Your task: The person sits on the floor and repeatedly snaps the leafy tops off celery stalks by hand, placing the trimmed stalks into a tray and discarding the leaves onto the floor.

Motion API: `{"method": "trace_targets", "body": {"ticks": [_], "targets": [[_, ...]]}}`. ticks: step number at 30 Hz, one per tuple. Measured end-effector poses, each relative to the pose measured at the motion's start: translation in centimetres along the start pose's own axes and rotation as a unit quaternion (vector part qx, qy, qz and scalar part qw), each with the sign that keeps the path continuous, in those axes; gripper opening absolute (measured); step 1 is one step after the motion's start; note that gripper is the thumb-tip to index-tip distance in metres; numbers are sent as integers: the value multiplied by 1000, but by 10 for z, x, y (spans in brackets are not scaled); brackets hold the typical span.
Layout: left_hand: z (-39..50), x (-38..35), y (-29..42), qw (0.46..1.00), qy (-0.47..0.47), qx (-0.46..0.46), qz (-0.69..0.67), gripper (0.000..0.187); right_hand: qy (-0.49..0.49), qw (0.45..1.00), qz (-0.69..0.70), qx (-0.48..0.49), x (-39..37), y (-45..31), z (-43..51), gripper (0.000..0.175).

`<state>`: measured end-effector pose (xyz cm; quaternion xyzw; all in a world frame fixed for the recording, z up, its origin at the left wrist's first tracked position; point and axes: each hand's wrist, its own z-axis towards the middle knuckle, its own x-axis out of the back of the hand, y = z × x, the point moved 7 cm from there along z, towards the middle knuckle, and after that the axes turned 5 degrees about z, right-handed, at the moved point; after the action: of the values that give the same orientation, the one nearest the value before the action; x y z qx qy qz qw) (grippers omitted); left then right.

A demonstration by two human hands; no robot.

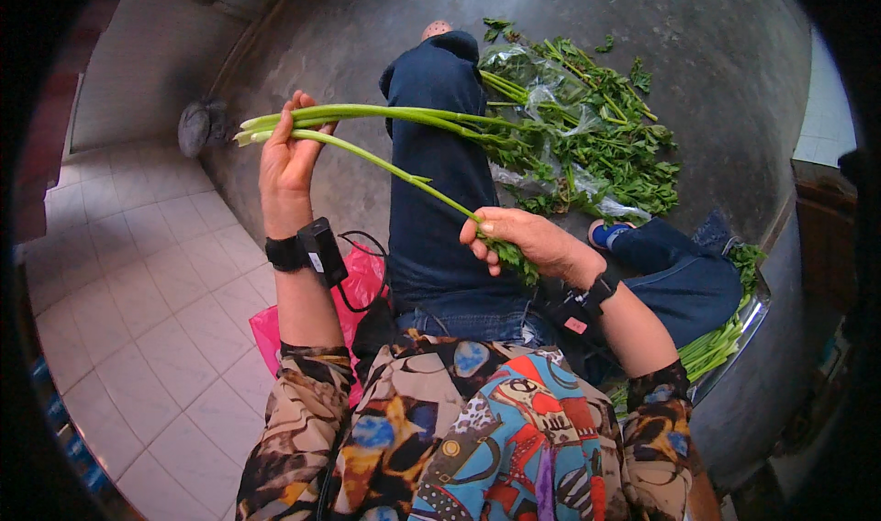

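My left hand (292, 156) grips several green celery stalks (385, 113) near their pale cut ends. They stretch rightward across my raised knee, their leafy tops hanging over the pile beyond. One stalk (392, 166) slants away from the others, its base at my left hand. Its leafy end is pinched in my right hand (526, 242), with leaves (513, 263) showing below the fingers. Past my knee, a heap of celery leaves and stems (606, 135) lies on the floor, with clear plastic bags (550, 104) among it.
At my right, a shiny metal tray (754, 318) holds more celery stalks (712, 349), partly hidden by my leg. A pink plastic bag (361, 287) lies by my left hip. Grey concrete floor (330, 46) spreads ahead, white tiles (158, 301) lie left. A black cable (344, 301) loops below my left wrist.
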<state>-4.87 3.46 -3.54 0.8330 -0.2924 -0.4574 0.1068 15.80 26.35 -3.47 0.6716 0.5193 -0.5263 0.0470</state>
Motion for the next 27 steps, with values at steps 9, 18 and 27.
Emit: {"method": "trace_targets", "body": {"ticks": [9,18,27], "targets": [[-2,18,-2,1000,23,12,-6,25,182,837,-475,199,3,-31,-3,15],[-26,-19,-29,963,-129,47,232,38,245,810,-418,331,11,-76,-66,16],[-22,-72,-91,948,-247,176,97,36,346,734,-506,292,8,-86,-166,16]]}}
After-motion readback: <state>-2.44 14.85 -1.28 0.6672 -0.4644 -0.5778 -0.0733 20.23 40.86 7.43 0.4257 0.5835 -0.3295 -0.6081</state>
